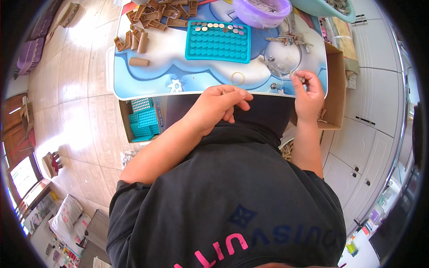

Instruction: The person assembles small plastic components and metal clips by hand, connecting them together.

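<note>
My left hand (222,102) is at the table's near edge, thumb and fingers pressed together. Whatever they hold, if anything, is too small to make out. To the right, my right hand (307,89) is raised in a pinch over the table's near right corner, with something tiny and pale at the fingertips. Thin pale strands and a small dark metallic piece (273,86) lie beside it. A yellowish rubber band (237,79) rests between my hands. Beyond them is a teal tray (217,47) of round cells, its far rows partly filled with silvery discs.
Brown plastic casings (142,42) are heaped at the far left of the table (152,80). Wires with small parts (291,39) lie at the right, near a purple bowl (263,18) and a pale green basin (328,10). Open cardboard boxes (336,89) flank the table.
</note>
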### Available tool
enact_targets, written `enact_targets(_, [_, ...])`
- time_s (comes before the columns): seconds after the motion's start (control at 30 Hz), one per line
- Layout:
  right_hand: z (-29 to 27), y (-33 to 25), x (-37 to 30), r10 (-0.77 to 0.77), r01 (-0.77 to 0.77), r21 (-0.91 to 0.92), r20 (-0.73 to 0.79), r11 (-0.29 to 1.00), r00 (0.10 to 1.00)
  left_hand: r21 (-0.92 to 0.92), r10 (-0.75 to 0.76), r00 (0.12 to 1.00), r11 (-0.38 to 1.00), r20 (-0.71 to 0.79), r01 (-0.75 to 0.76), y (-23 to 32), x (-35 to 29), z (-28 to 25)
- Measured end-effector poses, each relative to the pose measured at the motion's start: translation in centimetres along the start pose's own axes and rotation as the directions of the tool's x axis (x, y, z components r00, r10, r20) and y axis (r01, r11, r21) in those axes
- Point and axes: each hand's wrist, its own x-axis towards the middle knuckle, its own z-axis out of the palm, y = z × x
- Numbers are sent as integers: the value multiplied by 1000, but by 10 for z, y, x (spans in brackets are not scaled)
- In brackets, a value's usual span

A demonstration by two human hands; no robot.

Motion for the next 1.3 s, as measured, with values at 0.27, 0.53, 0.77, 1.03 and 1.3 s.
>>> enact_targets(0.27, [12, -11, -30, -26, 15, 215, 48, 977, 999, 512, 267, 963, 833, -43, -208, -14, 20, 23])
enact_targets(0.53, [15, -9, -29, 63, -71, 329, 34, 942, 997, 963, 624, 733, -183, 270, -199, -10, 47, 42])
enact_targets(0.77, [-2, 4, -25, 105, -103, 384, 18, 918, 994, 746, 520, 853, 588, -51, -314, 7, 46, 34])
enact_targets(1.03, [-13, 2, -23, 43, -63, 360, 62, 931, 997, 324, 142, 985, 940, -98, -103, 37, 54, 45])
enact_targets(1.3, [-27, 1, -20, -153, 125, 138, 220, 982, 963, -95, -117, 991, 988, 69, 124, 48, 71, 39])
